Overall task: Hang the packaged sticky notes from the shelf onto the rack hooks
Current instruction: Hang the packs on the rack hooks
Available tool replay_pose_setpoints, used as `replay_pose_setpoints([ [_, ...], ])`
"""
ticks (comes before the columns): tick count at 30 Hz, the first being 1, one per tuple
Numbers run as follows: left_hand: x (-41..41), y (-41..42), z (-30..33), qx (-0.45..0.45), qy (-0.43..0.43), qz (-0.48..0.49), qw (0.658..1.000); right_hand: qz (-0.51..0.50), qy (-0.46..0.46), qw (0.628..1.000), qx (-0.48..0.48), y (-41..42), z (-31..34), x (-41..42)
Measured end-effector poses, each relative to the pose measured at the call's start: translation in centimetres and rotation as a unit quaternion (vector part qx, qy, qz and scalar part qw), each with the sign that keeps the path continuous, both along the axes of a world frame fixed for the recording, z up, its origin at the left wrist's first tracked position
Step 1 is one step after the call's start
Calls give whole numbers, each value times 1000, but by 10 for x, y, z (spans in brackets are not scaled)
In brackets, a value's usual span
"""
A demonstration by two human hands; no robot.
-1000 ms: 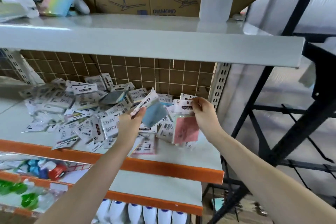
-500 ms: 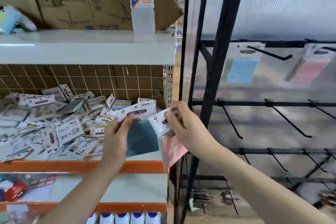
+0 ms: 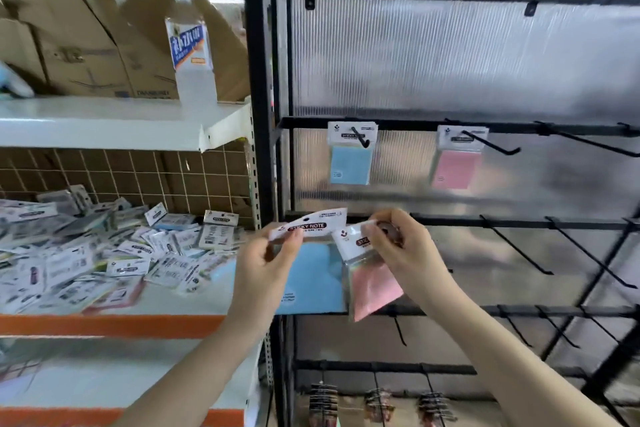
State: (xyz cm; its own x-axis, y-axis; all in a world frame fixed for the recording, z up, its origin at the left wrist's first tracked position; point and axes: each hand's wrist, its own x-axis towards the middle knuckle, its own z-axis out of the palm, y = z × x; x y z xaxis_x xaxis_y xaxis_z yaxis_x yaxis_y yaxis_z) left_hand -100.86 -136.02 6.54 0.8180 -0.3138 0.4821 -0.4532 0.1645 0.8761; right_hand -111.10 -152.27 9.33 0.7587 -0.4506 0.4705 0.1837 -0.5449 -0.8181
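Note:
My left hand (image 3: pixel 264 263) pinches the white header of a blue sticky-note pack (image 3: pixel 313 274). My right hand (image 3: pixel 401 253) grips the top of a pink sticky-note pack (image 3: pixel 372 282), tilted. Both packs are held in front of the black rack (image 3: pixel 258 114), below its upper hook row. A blue pack (image 3: pixel 350 163) hangs on the leftmost upper hook (image 3: pixel 360 138), and a pink pack (image 3: pixel 453 168) hangs on the hook beside it (image 3: pixel 493 144). A heap of packaged sticky notes (image 3: pixel 93 253) lies on the white shelf (image 3: pixel 194 302) at the left.
Bare black hooks (image 3: pixel 516 246) stick out on the rack's middle and lower rows and at the upper right. A clear bottle (image 3: pixel 190 48) and cardboard boxes (image 3: pixel 86 52) stand on the upper shelf. Dark packaged goods (image 3: pixel 377 399) hang at the rack's bottom.
The view has swung right from the shelf heap to the rack. Both hands carried their packs off the shelf and across to the rack front.

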Motion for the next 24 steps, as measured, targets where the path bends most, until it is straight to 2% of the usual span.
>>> replay_pose_setpoints([
  [6, -18, -52, 30, -26, 12, -24, 999, 2, -20, 1000, -9, -33, 21, -22],
  [14, 2, -88, 57, 6, 33, -69, 997, -5, -40, 999, -30, -55, 46, 0],
  [18, 15, -101, 68, 26, 11, -84, 996, -21, -53, 998, -23, -60, 55, 19],
  [24, 35, -109, 72, -33, 34, -97, 994, -16, -50, 998, -28, -70, 64, 44],
])
